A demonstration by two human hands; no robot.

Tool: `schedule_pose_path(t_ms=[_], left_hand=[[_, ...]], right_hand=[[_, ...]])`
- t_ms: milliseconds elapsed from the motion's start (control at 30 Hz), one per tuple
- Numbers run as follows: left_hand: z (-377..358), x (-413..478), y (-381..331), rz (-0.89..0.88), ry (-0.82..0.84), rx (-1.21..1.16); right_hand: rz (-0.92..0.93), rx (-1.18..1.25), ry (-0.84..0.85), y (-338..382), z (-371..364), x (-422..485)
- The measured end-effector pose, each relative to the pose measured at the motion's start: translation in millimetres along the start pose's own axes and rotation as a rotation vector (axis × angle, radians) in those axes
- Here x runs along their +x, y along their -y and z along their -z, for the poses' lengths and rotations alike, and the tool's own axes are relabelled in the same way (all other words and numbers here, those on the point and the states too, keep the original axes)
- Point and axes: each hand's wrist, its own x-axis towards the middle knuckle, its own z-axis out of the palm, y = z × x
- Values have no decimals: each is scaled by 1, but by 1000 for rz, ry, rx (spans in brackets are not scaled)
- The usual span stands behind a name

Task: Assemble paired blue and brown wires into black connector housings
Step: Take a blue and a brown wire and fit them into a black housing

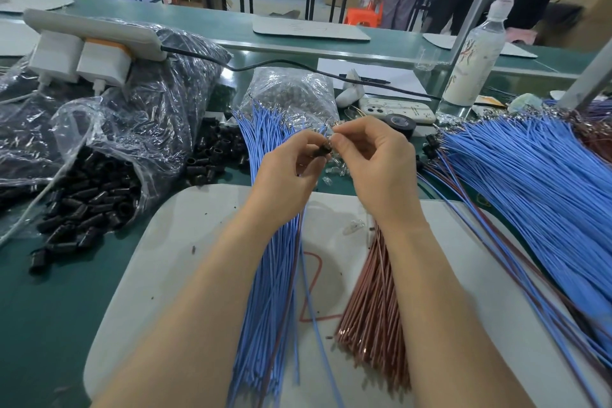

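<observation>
Head view: left hand point(287, 165) pinches a small black plastic connector housing point(324, 148), right hand point(377, 156) pinches a thin wire end at it, above blue wire bundle point(270, 291).

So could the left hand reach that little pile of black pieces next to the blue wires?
Probably yes. The pile of black housings lies in the open just left of the left hand, with only flat blue wires between. The hand grips one housing now, though.
</observation>
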Motion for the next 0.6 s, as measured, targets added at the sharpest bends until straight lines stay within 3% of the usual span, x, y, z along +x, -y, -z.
schedule_pose_path(t_ms=[233,400,600], left_hand=[[-1,1,1,-60,-56,128],[0,0,-1,-118,-103,194],[3,-2,-2,-102,-48,159]], right_hand=[[41,-85,35,-1,-1,-1],[-86,113,25,-7,6,4],[-222,238,60,-13,5,4]])
